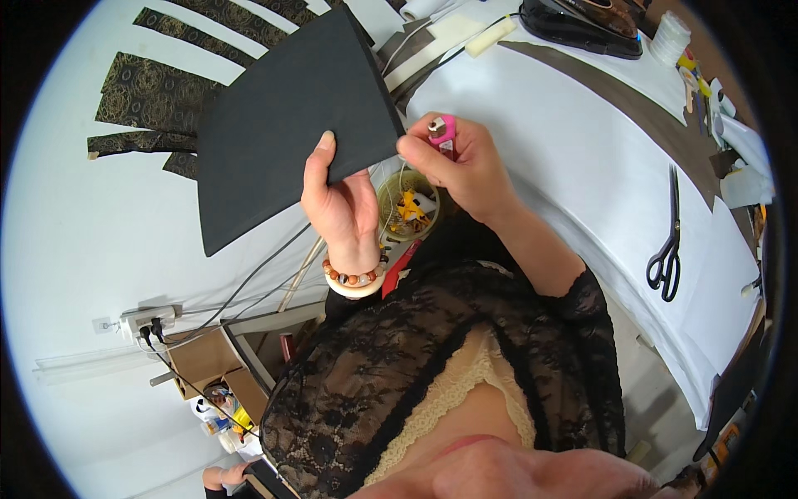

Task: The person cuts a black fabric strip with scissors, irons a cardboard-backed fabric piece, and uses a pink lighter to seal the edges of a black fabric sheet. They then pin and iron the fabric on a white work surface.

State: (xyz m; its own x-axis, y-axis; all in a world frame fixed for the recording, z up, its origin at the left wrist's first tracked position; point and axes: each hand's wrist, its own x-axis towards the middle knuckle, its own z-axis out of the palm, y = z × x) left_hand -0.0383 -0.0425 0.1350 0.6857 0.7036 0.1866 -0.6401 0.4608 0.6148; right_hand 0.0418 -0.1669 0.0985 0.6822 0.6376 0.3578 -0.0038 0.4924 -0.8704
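Observation:
A large flat black panel (278, 137) is tilted up at the upper left. My left hand (342, 204) grips its lower edge, the thumb lying on the face and the fingers behind. At the panel's right corner is my right hand (474, 170), closed round a pink lighter (444, 133) with a metal top. The right thumb tip is close to that corner; whether it touches, I cannot tell. No flame shows. Below the hands stands a round tub (387, 195) with yellow and white scraps in it.
On the white table (573, 125) at the right lie black scissors (667, 258). A dark iron-like appliance (582, 25) and a thread spool (670, 37) stand farther back. Patterned black strips (158, 96) lie at the left, above a power strip (148, 321). Another person's hand (223, 476) shows at the lower left.

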